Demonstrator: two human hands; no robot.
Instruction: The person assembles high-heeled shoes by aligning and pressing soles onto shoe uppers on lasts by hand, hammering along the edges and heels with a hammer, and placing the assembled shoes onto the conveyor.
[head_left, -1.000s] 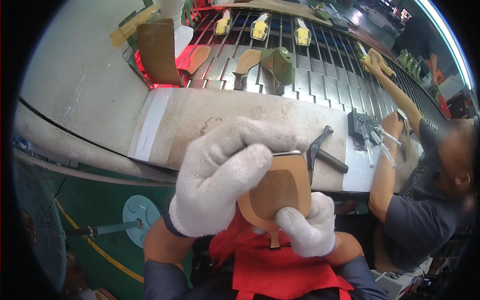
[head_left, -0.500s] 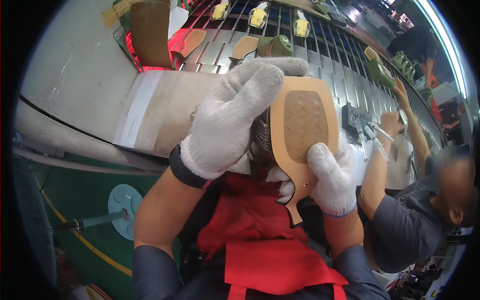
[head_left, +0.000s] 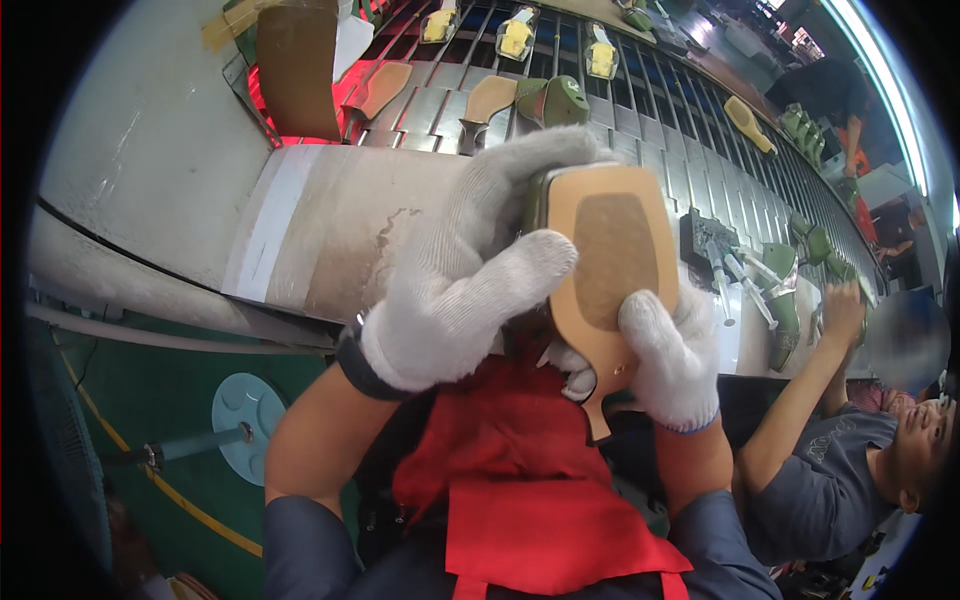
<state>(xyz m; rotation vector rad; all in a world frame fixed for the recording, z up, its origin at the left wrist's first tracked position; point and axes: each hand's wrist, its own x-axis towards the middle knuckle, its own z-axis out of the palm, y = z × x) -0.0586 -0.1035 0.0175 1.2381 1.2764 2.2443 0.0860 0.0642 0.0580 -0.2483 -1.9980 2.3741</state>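
Observation:
A shoe with a tan sole (head_left: 600, 300) is held up in front of my red apron, its underside facing me. The sole has a darker, patterned pad at the forefoot and narrows toward the lower end. The upper is mostly hidden behind it. My left hand (head_left: 450, 270), in a white knit glove, wraps the shoe's left side and toe end, the thumb at the sole's edge and the fingers going behind. My right hand (head_left: 675, 350), gloved too, grips the right side with its thumb on the sole below the pad and fingertips showing behind.
Beyond lies a slatted metal conveyor (head_left: 640, 125) carrying tan-soled pieces (head_left: 490, 98), a green shoe (head_left: 560, 100) and yellow-filled items (head_left: 515, 38). A dark block with white-handled tools (head_left: 725, 260) stands to the right. A co-worker (head_left: 830, 450) handles green shoes (head_left: 785, 310). A blue stool (head_left: 248, 425) is lower left.
My left thumb has come down and my left fingers have shifted along the toe end. The shoe has moved slightly right. The co-worker's arms have drawn back from the conveyor to the green shoes.

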